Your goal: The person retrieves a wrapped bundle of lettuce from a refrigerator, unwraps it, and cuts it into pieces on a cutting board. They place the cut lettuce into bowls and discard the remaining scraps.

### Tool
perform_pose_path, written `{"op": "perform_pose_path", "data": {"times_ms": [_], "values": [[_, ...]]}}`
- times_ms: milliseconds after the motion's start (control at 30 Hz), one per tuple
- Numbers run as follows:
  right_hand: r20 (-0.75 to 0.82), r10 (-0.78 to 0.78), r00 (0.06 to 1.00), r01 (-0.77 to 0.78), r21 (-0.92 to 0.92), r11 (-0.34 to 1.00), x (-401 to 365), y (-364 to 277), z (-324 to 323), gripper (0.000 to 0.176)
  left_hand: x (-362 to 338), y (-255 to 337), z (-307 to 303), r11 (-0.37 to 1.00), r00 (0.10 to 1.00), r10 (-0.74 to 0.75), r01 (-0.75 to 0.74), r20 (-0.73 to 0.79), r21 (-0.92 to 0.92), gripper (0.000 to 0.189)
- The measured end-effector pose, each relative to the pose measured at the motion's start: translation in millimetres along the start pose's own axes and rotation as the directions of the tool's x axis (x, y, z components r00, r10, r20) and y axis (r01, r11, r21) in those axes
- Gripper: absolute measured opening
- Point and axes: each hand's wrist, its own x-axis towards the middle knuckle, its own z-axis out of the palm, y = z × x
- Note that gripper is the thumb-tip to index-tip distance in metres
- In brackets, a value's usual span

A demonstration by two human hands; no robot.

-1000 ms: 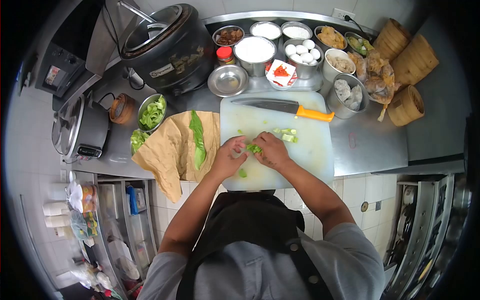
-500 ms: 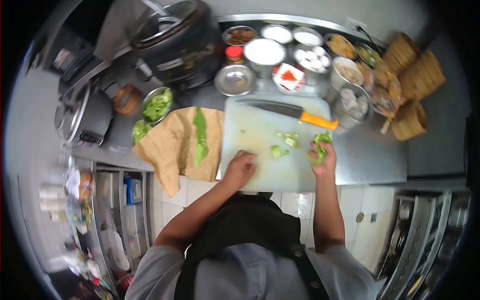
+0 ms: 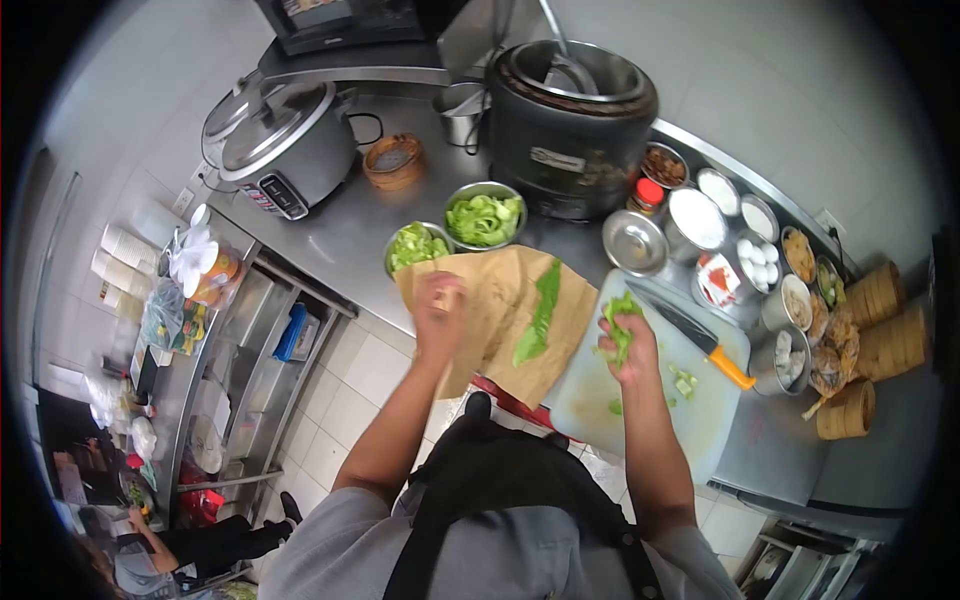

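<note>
Cut green leafy vegetable pieces (image 3: pixel 622 325) are gathered in my right hand (image 3: pixel 640 360), whose fingers curl around them above the left part of the white cutting board (image 3: pixel 580 395). My left hand (image 3: pixel 440 305) is blurred by motion over the left edge of a brown paper or cloth sheet (image 3: pixel 495 310), just below a metal bowl of chopped greens (image 3: pixel 415 246). One long green leaf (image 3: pixel 540 312) lies on the sheet. On the board, a knife (image 3: pixel 690 328) with an orange handle rests near the far edge, and small pale green pieces (image 3: pixel 684 382) lie right of my right hand.
A second bowl of greens (image 3: pixel 485 218) stands behind the sheet. Further back are a rice cooker (image 3: pixel 285 150), a bamboo steamer (image 3: pixel 393 163) and a large dark pot (image 3: pixel 570 140). Ingredient containers (image 3: pixel 697 218) and steamers (image 3: pixel 865 315) line the right. Another person (image 3: pixel 160 555) is at lower left.
The view has swung left. My left hand has gone from the board to the sheet's left edge; my right hand, still holding the greens, has shifted left across the board.
</note>
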Motion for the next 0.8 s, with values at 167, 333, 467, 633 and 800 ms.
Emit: {"op": "perform_pose_path", "data": {"times_ms": [167, 333, 467, 633, 800], "values": [[0.182, -0.199, 0.963, 0.253, -0.356, 0.9, 92, 17, 153, 0.029, 47, -169, -91, 0.917, 0.895, -0.345, 0.385, -0.282, 0.1, 0.026], [0.409, -0.432, 0.804, 0.569, -0.742, 0.355, 179, 61, 226, 0.029, 50, -229, -93, 0.699, 0.704, -0.71, 0.701, -0.021, -0.14, 0.039], [0.529, -0.212, 0.822, 0.45, -0.831, -0.327, 197, 93, 222, 0.047, 73, -198, -85, 0.603, 0.632, -0.765, 0.77, 0.124, -0.208, 0.034], [0.562, -0.296, 0.773, 0.403, -0.794, -0.456, 186, 110, 214, 0.059, 83, -208, -82, 0.64, 0.616, -0.711, 0.766, 0.338, -0.049, 0.025], [0.611, -0.407, 0.678, 0.343, -0.754, -0.56, 172, 119, 222, 0.061, 93, -222, -105, 0.677, 0.685, -0.695, 0.726, 0.219, -0.124, 0.019]]}}
